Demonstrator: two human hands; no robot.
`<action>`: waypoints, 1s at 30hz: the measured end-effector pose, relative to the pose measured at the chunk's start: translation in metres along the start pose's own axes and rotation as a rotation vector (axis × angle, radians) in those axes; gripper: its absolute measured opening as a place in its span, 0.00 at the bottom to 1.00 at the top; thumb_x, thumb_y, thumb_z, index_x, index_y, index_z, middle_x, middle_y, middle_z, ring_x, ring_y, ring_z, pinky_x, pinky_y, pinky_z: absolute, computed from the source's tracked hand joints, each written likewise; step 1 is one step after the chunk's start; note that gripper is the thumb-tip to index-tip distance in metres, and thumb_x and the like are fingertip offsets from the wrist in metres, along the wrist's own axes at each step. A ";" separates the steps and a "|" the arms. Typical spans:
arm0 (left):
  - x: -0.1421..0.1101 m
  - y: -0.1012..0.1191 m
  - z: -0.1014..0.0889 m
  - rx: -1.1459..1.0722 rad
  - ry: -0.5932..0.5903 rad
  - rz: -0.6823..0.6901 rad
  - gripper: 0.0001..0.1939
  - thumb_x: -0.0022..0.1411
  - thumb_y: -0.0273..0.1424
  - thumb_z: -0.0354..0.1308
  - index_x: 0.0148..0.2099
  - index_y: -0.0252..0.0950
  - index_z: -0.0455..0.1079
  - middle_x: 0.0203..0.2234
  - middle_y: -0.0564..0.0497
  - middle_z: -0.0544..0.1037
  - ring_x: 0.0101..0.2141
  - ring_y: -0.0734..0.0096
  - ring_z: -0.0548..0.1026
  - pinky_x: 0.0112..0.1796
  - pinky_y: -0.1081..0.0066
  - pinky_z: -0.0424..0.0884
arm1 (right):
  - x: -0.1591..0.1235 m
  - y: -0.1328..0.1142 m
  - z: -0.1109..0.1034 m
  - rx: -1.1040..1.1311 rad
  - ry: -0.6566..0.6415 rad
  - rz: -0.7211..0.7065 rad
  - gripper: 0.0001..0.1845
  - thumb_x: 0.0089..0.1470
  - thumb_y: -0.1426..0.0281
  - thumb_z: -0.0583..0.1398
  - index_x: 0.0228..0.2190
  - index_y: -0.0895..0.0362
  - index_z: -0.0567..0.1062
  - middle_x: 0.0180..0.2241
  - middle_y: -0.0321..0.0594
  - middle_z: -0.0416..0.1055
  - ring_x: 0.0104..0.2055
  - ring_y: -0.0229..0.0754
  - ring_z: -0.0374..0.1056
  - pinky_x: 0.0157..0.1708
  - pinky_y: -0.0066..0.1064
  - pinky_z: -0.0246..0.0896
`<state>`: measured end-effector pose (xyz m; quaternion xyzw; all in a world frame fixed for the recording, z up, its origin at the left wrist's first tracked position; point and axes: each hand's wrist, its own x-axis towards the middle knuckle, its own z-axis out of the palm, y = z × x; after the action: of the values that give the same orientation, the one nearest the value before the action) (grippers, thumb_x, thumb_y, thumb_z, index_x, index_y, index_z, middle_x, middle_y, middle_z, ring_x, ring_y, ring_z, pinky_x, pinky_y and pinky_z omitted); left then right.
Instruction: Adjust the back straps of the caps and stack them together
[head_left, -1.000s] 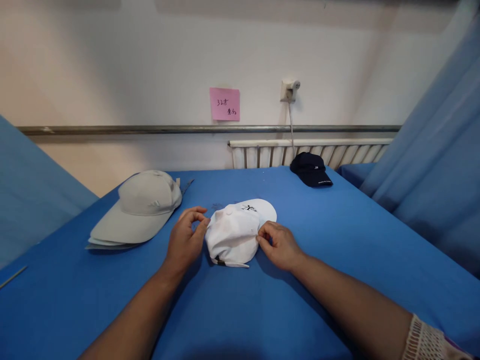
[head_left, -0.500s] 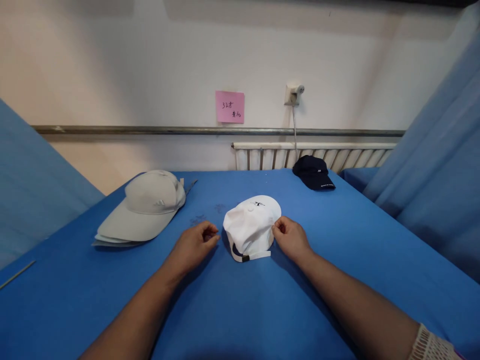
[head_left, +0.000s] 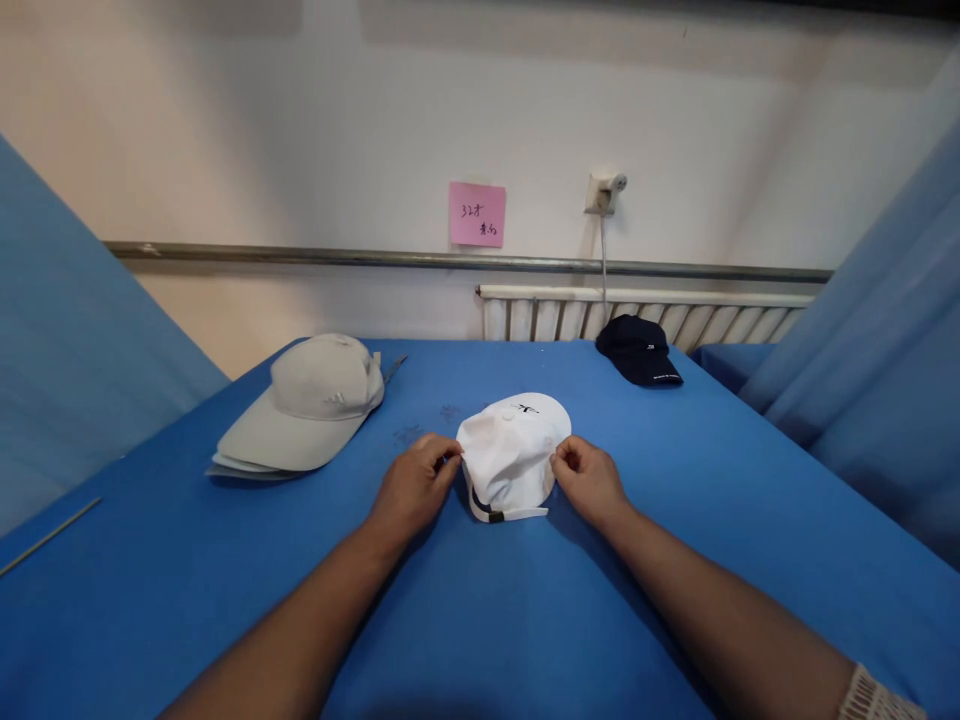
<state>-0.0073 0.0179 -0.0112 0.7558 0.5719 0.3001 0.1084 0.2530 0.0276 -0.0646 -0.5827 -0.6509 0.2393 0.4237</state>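
White cloth baseball cap (head_left: 510,455) with black emblem (head_left: 524,408): lies on blue cloth-covered table (head_left: 600,620), brim (head_left: 553,405) pointing away, white back strap (head_left: 523,514) near. Is pinched at left edge by left hand (head_left: 415,485) and at right edge by right hand (head_left: 592,482), fingers (head_left: 435,446) of both curled closed. Sits between stacked pale grey cloth caps (head_left: 322,385) and dark navy cloth cap (head_left: 637,348).

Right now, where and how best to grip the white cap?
Likely the side edges of the white cap, left hand and right hand each from its side: the brim points away, the strap lies nearest, and the wrinkled crown looks soft enough to pinch.
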 end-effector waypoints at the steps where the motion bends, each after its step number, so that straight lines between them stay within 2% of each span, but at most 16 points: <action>1: 0.001 -0.001 -0.002 0.014 0.044 -0.007 0.13 0.62 0.35 0.50 0.38 0.38 0.76 0.33 0.48 0.78 0.35 0.63 0.75 0.39 0.66 0.69 | -0.001 -0.003 -0.002 -0.009 0.008 -0.018 0.07 0.50 0.66 0.55 0.24 0.54 0.66 0.20 0.31 0.66 0.23 0.38 0.62 0.27 0.28 0.53; 4: 0.005 -0.009 -0.009 0.043 0.160 -0.078 0.14 0.62 0.37 0.50 0.38 0.37 0.75 0.34 0.47 0.78 0.35 0.62 0.75 0.38 0.66 0.68 | -0.005 -0.011 -0.005 -0.086 0.017 -0.106 0.05 0.49 0.68 0.55 0.24 0.54 0.66 0.22 0.33 0.67 0.25 0.39 0.62 0.29 0.29 0.53; 6: 0.007 -0.013 -0.013 0.031 0.144 -0.144 0.14 0.61 0.38 0.50 0.37 0.37 0.74 0.33 0.48 0.79 0.34 0.62 0.75 0.37 0.67 0.68 | -0.008 -0.015 -0.005 -0.147 -0.004 -0.154 0.04 0.49 0.70 0.55 0.24 0.54 0.67 0.24 0.34 0.68 0.27 0.39 0.63 0.30 0.29 0.53; 11: 0.004 -0.006 -0.022 -0.016 0.014 -0.252 0.13 0.57 0.39 0.53 0.37 0.37 0.73 0.29 0.50 0.79 0.30 0.64 0.75 0.33 0.68 0.67 | -0.009 -0.014 -0.002 -0.171 -0.051 -0.130 0.06 0.52 0.69 0.56 0.24 0.54 0.68 0.24 0.34 0.69 0.26 0.39 0.63 0.28 0.29 0.52; 15: -0.003 0.005 -0.031 -0.076 -0.185 -0.264 0.10 0.52 0.39 0.57 0.28 0.37 0.71 0.20 0.54 0.74 0.24 0.68 0.70 0.26 0.71 0.62 | -0.008 -0.011 -0.002 -0.142 -0.041 -0.134 0.08 0.54 0.68 0.56 0.24 0.55 0.68 0.23 0.34 0.68 0.25 0.38 0.62 0.28 0.29 0.52; 17: -0.007 0.006 -0.034 -0.156 -0.284 -0.289 0.11 0.52 0.40 0.58 0.29 0.37 0.72 0.19 0.55 0.73 0.23 0.69 0.69 0.25 0.71 0.61 | -0.008 -0.012 -0.002 -0.138 -0.046 -0.137 0.09 0.55 0.67 0.56 0.23 0.55 0.68 0.23 0.33 0.68 0.25 0.38 0.62 0.28 0.29 0.52; 18: -0.009 0.006 -0.035 -0.187 -0.293 -0.294 0.11 0.52 0.40 0.58 0.31 0.37 0.73 0.20 0.55 0.74 0.23 0.68 0.70 0.25 0.71 0.62 | -0.008 -0.012 -0.002 -0.139 -0.050 -0.135 0.10 0.55 0.66 0.56 0.23 0.55 0.67 0.23 0.33 0.67 0.25 0.38 0.62 0.28 0.29 0.52; 21: -0.017 0.006 -0.034 -0.120 -0.168 -0.228 0.16 0.52 0.39 0.60 0.42 0.37 0.71 0.28 0.52 0.77 0.29 0.64 0.74 0.31 0.68 0.68 | -0.008 -0.013 -0.002 -0.141 -0.062 -0.126 0.11 0.55 0.66 0.56 0.23 0.55 0.67 0.22 0.33 0.67 0.25 0.38 0.62 0.28 0.29 0.51; 24: -0.024 0.012 -0.027 0.072 -0.056 -0.081 0.19 0.51 0.38 0.63 0.46 0.38 0.69 0.38 0.46 0.77 0.39 0.56 0.76 0.39 0.62 0.71 | -0.009 -0.013 -0.002 -0.119 -0.064 -0.127 0.10 0.54 0.67 0.56 0.22 0.54 0.66 0.21 0.32 0.66 0.24 0.37 0.61 0.27 0.28 0.50; 27: -0.029 0.019 -0.016 0.205 -0.016 0.074 0.22 0.51 0.34 0.63 0.49 0.37 0.67 0.44 0.41 0.76 0.46 0.50 0.74 0.46 0.56 0.70 | -0.012 -0.015 -0.003 -0.094 -0.050 -0.162 0.09 0.52 0.69 0.56 0.21 0.54 0.65 0.21 0.32 0.65 0.24 0.37 0.61 0.27 0.28 0.50; 30: -0.030 0.020 -0.011 0.268 0.063 0.145 0.22 0.54 0.35 0.62 0.51 0.35 0.67 0.48 0.37 0.74 0.51 0.46 0.71 0.53 0.51 0.67 | -0.015 -0.017 -0.004 -0.086 -0.038 -0.201 0.09 0.51 0.71 0.55 0.21 0.54 0.64 0.21 0.31 0.64 0.24 0.37 0.60 0.27 0.28 0.51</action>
<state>-0.0026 -0.0181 -0.0020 0.7928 0.5540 0.2518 -0.0334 0.2463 0.0089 -0.0524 -0.5276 -0.7236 0.1783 0.4078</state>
